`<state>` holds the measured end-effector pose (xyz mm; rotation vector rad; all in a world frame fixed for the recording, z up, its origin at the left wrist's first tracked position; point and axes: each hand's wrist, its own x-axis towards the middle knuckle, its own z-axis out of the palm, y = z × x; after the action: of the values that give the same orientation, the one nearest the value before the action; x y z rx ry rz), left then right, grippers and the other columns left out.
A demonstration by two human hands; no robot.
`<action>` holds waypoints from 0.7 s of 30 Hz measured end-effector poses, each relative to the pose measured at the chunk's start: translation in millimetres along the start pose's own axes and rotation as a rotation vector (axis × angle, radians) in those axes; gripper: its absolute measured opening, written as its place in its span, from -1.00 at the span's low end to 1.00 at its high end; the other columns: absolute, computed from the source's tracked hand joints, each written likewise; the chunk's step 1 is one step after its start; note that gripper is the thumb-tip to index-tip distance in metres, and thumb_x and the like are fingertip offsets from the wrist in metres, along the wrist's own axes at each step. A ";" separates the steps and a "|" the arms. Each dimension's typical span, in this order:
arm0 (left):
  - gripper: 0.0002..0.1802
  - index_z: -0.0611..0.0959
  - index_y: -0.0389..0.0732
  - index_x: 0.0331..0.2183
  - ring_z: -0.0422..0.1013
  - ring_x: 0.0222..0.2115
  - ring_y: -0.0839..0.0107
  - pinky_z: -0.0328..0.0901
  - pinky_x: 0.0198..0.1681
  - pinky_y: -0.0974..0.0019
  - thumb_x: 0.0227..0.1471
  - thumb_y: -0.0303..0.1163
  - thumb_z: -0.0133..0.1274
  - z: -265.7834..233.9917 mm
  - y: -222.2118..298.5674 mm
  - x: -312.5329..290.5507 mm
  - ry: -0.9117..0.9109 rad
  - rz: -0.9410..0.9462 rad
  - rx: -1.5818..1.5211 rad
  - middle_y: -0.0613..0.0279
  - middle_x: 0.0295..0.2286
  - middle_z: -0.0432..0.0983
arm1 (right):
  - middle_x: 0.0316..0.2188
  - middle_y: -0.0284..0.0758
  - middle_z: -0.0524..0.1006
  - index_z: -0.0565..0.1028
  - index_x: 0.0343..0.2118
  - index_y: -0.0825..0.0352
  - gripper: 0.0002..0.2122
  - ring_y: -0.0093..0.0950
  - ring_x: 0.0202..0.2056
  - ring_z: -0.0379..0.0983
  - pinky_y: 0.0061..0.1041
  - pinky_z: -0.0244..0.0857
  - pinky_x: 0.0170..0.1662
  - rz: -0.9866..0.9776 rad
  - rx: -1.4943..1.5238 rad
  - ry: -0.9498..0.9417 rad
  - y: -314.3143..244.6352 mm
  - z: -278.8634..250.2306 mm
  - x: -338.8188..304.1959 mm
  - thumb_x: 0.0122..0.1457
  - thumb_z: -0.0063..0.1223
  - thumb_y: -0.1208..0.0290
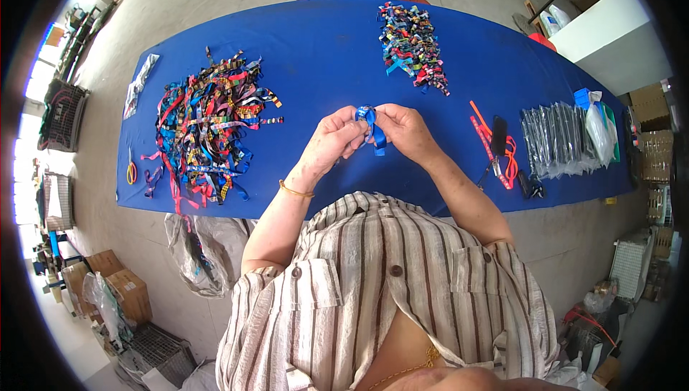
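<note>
Over the middle of the blue table, my left hand [334, 138] and my right hand [408, 131] meet around a looped blue patterned ribbon strap [378, 137]. Both hands have their fingers pinched on it, and one end of the strap hangs down between them. A large tangled heap of colourful patterned straps [208, 129] lies to the left of my left hand. Beyond my right hand, at the far side, several rows of small bundled straps [413, 46] are laid together.
The blue-covered table [301, 54] holds yellow-handled scissors [131, 168] and a clear plastic packet [140, 86] at left. To the right lie a dark phone [499, 135] with an orange-red lanyard [511, 165] and a row of plastic-wrapped dark packs [560, 140]. Cardboard boxes [115, 283] stand on the floor.
</note>
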<state>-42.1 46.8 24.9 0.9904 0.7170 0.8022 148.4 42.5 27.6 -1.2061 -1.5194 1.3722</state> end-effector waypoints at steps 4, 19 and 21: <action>-0.88 0.54 -0.25 -0.32 0.15 -0.73 0.71 0.06 -0.67 0.59 0.18 -0.41 -0.04 -8.7 -4.5 3.9 0.032 -0.027 -0.014 0.34 -0.62 0.43 | -0.49 -0.40 0.57 0.53 -0.24 0.40 -0.79 -0.67 -0.45 0.52 -0.65 0.34 -0.43 0.053 0.079 -0.018 4.8 8.7 -0.9 0.31 -0.09 0.38; -0.87 0.56 -0.19 -0.30 0.29 -0.63 0.65 0.18 -0.56 0.58 0.21 -0.34 0.00 5.4 -5.5 4.0 0.123 0.040 0.075 0.36 -0.53 0.47 | -0.45 -0.45 0.55 0.56 -0.29 0.36 -0.84 -0.70 -0.49 0.41 -0.65 0.33 -0.42 0.080 0.213 0.040 18.6 2.3 -8.4 0.27 -0.05 0.42; -0.88 0.56 -0.19 -0.32 0.40 -0.52 0.60 0.27 -0.48 0.55 0.20 -0.36 0.01 12.4 -5.5 4.7 0.189 0.135 0.034 0.32 -0.45 0.52 | -0.43 -0.46 0.55 0.56 -0.28 0.36 -0.83 -0.70 -0.46 0.42 -0.64 0.34 -0.39 0.076 0.194 0.088 18.3 -7.3 -10.8 0.27 -0.04 0.40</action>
<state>-28.1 43.7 23.8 1.0099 0.8344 1.0139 161.2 33.9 11.2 -1.1958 -1.2603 1.4604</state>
